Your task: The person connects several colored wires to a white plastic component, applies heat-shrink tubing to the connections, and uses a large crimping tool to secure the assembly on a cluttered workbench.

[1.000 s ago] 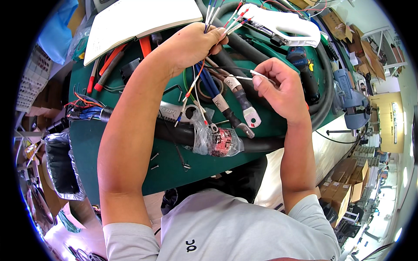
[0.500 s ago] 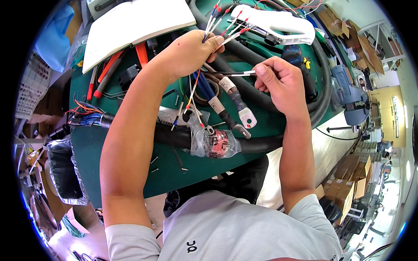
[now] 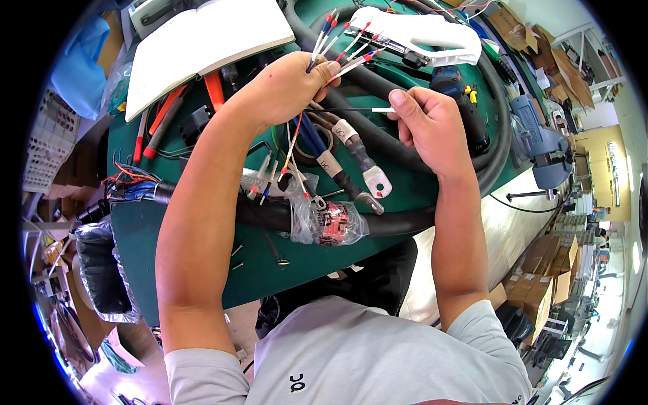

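My left hand [image 3: 289, 85] is closed round a bundle of thin wires, whose white, red and blue tipped ends [image 3: 366, 58] fan upward past my thumb. A black wire [image 3: 345, 110] runs across to my right hand [image 3: 429, 125], where thumb and fingers pinch it at a white sleeve [image 3: 381, 110]. Below both hands lie thick blue cables [image 3: 312, 137] with labelled sleeves and metal lugs [image 3: 378, 184]. Loose wires with ferrules [image 3: 288, 156] dangle beneath my left hand. A heavy black cable [image 3: 405, 223] wrapped in clear plastic [image 3: 304, 223] crosses nearer me. My left fingertips are partly hidden.
An open notebook [image 3: 206, 37], red-handled tools [image 3: 173, 108], a white handled tool [image 3: 445, 40] and a power drill [image 3: 449, 88] lie on the green table [image 3: 135, 250]. A blue-grey machine [image 3: 543, 169] is at the right, cartons [image 3: 530, 297] below it, a lined bin [image 3: 101, 270] at left.
My left hand has shifted down and slightly left with the wire bundle. My right hand's grip has moved slightly upward, and the black wire now stretches more level between my hands.
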### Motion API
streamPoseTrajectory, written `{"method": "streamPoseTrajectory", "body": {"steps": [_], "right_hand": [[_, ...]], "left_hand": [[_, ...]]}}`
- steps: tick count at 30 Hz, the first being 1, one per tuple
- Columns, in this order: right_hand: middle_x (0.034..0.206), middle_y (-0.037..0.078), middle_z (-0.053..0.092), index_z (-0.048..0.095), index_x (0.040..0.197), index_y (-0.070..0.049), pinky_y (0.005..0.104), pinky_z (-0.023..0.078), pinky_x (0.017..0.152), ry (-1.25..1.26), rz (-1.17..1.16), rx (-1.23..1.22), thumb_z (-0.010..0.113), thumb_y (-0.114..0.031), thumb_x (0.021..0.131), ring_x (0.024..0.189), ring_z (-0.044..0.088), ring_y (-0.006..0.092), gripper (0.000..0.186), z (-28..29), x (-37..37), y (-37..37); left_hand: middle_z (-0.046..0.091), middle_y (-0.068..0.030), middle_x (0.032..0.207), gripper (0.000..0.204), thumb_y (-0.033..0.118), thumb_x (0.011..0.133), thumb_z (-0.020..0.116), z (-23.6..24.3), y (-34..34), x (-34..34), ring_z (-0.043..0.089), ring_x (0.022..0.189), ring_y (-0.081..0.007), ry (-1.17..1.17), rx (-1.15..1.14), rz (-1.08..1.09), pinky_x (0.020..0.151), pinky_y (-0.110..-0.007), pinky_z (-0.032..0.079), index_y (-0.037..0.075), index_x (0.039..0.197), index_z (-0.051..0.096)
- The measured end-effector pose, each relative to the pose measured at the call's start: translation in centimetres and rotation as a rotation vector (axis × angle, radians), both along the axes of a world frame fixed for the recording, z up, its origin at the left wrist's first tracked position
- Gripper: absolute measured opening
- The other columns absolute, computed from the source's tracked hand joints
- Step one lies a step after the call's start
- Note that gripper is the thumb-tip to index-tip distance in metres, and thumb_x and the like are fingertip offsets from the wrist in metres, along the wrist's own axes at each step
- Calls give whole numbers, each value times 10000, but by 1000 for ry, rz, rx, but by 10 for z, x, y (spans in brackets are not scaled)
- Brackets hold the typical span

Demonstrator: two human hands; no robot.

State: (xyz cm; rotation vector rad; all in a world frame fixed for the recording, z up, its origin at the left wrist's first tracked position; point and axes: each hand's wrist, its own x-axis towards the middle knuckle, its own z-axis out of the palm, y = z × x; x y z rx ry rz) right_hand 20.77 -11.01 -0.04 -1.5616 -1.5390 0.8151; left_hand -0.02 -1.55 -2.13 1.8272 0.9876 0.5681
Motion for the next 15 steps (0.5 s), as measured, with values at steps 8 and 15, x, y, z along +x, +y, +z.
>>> {"method": "streamPoseTrajectory", "body": {"steps": [8, 15], "right_hand": [[577, 7, 560, 621, 821, 2, 206, 407, 458, 243, -3, -71, 633, -250, 918, 472, 476, 57, 270, -1, -2, 0], [793, 17, 614, 630, 933, 0, 197, 453, 637, 338, 93, 54, 625, -111, 906, 698, 542, 53, 114, -6, 1, 1]], "left_hand": [[476, 11, 654, 378, 337, 1015, 421, -1, 0, 2, 405, 628, -102, -6, 14, -11, 618, -263, 351, 40, 843, 579], [481, 8, 656, 391, 357, 1006, 437, 0, 0, 2, 420, 636, -103, 23, 17, -28, 619, -266, 361, 36, 830, 573]]}}
